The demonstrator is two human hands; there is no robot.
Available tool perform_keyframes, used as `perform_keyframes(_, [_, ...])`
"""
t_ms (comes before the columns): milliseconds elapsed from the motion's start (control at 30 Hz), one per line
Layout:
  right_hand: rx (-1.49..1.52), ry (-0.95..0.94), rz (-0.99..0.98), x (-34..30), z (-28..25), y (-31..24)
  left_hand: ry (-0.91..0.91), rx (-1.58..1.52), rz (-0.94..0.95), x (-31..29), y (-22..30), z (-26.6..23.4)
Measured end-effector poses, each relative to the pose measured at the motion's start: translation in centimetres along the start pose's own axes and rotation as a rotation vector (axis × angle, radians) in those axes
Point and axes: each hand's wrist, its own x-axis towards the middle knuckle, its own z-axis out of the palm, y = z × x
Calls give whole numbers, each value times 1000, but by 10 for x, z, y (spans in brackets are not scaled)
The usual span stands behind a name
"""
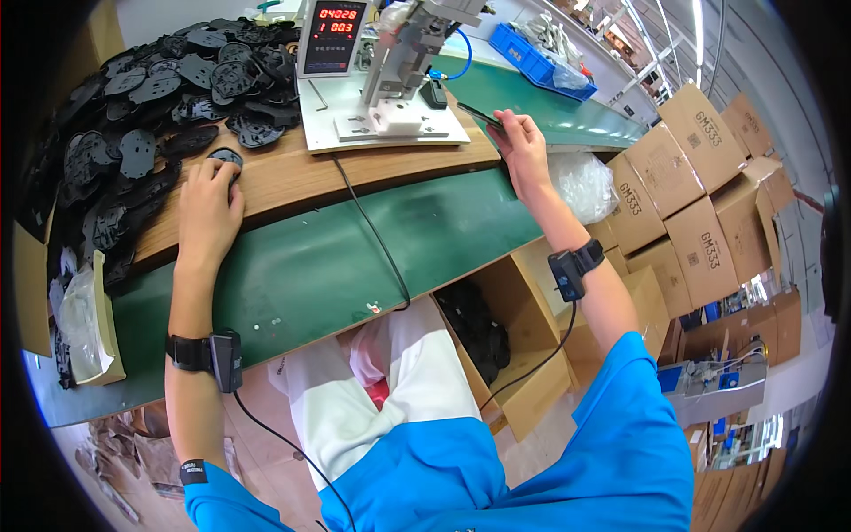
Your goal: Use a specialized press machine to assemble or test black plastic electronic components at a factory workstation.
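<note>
While the left hand [209, 202] grips a black part [227, 158] left of the press [399, 117], the right hand [525, 152] pinches a thin dark piece [479, 115] right of it; the pile [191, 75] left of the press suggests much remains, but how much is finished cannot be told.

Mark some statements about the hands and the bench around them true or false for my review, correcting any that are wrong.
1. The left hand has its fingers on a black part. True.
2. The right hand lies flat on the green surface. False: it is raised, with a thin dark piece between thumb and fingers.
3. The heap of black parts is to the right of the digital display. False: it is to the left.
4. The blue crate is empty. False: it has pale material in it.
5. An open cardboard box below the bench edge contains dark items. True.
</note>
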Motion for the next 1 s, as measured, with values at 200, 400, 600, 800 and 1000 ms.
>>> perform_keyframes(200, [-634,-97,-114,61,-1,14,20,69,11,-3,1,6])
perform_keyframes(400, [-567,-125,-90,134,7,45,-13,90,-20,-3,7,2])
perform_keyframes(600, [-495,-90,-41,171,27,91,-11,121,-14,-4,8,2])
perform_keyframes(800, [-557,-20,-85,193,11,118,-13,106,1,0,16,3])
perform_keyframes(1000, [-860,116,-469,181,39,124,-10,122,-5,-2,13,3])
